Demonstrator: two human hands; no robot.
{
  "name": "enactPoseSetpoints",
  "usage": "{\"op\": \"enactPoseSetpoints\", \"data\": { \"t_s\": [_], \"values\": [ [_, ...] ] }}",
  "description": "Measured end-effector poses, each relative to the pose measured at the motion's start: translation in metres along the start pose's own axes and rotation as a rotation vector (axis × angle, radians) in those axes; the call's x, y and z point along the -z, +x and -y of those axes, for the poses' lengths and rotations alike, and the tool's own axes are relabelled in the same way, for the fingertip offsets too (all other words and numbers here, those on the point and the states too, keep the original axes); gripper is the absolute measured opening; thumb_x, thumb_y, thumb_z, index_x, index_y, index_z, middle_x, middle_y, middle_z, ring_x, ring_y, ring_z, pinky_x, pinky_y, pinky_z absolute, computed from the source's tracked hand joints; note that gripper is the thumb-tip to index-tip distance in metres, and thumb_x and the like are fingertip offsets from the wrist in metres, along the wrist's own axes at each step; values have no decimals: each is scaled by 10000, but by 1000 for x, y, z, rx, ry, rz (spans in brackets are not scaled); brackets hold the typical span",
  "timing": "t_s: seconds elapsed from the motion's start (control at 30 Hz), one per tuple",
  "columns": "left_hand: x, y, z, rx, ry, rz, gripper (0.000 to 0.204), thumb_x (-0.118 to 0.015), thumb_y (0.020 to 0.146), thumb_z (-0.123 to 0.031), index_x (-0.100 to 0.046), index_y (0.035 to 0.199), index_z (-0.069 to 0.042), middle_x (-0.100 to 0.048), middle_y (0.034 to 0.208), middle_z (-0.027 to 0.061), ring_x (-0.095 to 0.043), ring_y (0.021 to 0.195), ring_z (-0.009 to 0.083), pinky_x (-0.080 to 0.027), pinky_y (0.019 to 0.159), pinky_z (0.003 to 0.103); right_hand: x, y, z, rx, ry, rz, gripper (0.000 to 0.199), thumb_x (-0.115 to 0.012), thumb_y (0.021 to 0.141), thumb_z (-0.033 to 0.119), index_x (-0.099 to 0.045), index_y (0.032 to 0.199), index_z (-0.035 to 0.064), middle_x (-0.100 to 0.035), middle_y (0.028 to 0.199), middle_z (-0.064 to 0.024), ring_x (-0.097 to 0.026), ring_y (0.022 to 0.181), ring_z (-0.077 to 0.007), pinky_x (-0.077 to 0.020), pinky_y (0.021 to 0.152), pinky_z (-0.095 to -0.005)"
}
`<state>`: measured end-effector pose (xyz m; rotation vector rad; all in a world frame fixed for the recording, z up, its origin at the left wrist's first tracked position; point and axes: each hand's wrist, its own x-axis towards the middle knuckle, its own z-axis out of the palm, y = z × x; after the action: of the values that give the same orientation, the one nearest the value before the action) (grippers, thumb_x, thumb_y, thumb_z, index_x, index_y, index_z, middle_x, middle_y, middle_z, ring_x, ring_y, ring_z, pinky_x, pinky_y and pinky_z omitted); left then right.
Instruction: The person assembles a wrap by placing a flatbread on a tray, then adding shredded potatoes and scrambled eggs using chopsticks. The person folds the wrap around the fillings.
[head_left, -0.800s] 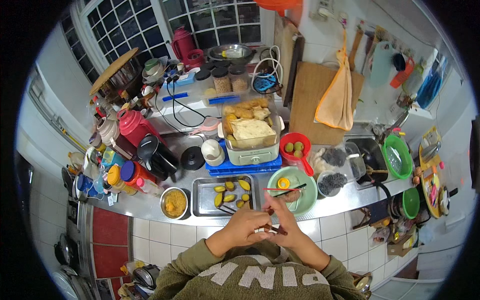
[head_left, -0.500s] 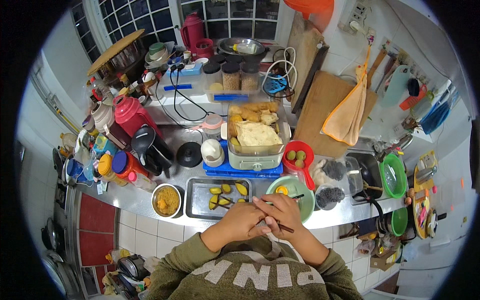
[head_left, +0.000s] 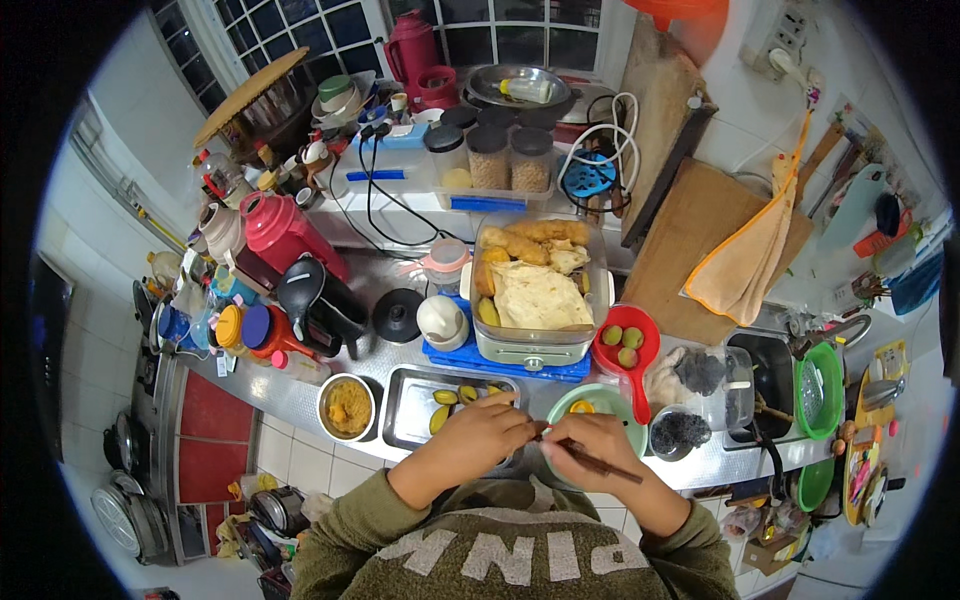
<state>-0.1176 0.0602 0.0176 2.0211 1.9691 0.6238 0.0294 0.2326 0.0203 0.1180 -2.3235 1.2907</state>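
My two hands meet over the counter's front edge, between the metal tray and the pale green bowl. In my right hand are slim brown chopsticks, slanting back toward my wrist. My left hand is closed, its fingertips against those of my right hand; a small dark thing shows between them, too hidden to name. Cut yellow-green pieces lie in the tray, partly behind my left hand. A small orange round thing sits in the green bowl.
Left of the tray stands a bowl of yellow-brown mash. Behind are a clear-sided steamer holding food, a white egg-shaped container and a red strainer with green fruits. Flasks crowd the left; a sink lies right.
My hands have drawn apart from their overlapped hold; the right now grips the chopsticks from above. The left has shifted over the tray's right part. The view has shifted slightly.
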Motion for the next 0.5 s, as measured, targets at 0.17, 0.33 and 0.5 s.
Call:
{"op": "enactPoseSetpoints", "data": {
  "t_s": [0.17,0.33,0.5],
  "values": [
    [26,-7,12,159,-12,-348,345,-658,855,-127,-629,1194,-77,-594,1278,106,-543,1219,298,-379,1080,497,23,34,-11,-45,-82,-177,162,-624,920,123,-642,811,4,-600,693,-123,-613,623,-250,-466,554,-371],
    [10,-69,50,356,-247,-463,290,-625,890,-103,-650,1175,-56,-646,1177,114,-586,1108,332,-443,972,456,24,85,-52,-295,-137,-275,263,-591,954,181,-619,779,-13,-573,685,-135,-539,578,-236,-431,552,-348],
    [-5,-121,57,527,-307,-403,265,-616,903,-97,-669,1160,-57,-669,1112,136,-612,1040,336,-480,902,425,6,130,-54,-192,-473,-157,273,-615,933,179,-556,729,6,-536,633,-125,-494,536,-286,-409,523,-351]
  ]
}}
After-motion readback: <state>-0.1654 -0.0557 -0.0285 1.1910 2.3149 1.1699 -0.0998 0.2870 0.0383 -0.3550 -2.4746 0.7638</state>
